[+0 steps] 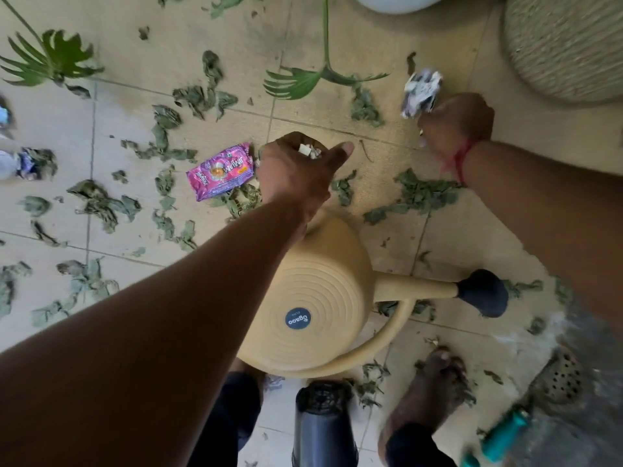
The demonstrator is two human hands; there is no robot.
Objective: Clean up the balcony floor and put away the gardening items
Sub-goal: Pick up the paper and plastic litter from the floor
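Balcony floor, view from above.

1. Beige ribbed plastic watering can (313, 298): tipped on the cream tiled floor (337, 32), round base with a dark sticker facing the camera, black rose head (485, 293) pointing to the person's right. Taken as landmark.
2. Left hand (296, 166): just beyond the can, fingers curled round small white crumpled scraps (307, 150), thumb stuck out sideways.
3. Right hand (455, 123): beyond the can and to its right, closed as a fist; crumpled white-and-dark paper wad (421, 91) gripped at the finger end. Red thread (456, 160) on the wrist.
4. Pink printed snack wrapper (220, 171): flat on the tiles, beyond the can to its left, just beside the left hand.
5. Dry, shrivelled grey-green leaf litter (97, 200): scattered on all sides of the can, thickest to its left.
6. Two fresh green split leaves on stalks (296, 82), (50, 59): lying well beyond the can.
7. Crumpled wrappers mixed with leaves (32, 163): far left of the can, at the frame edge.
8. Pale woven round basket (566, 45): far beyond the can, to its right.
9. Dark cylindrical container (323, 423): on the near side of the can, between the person's legs.
10. Teal-handled tool (504, 434): near side, right of the can, blurred; kind cannot be told.
11. Round perforated floor drain (559, 375): right of the can, near a bare foot (428, 392).
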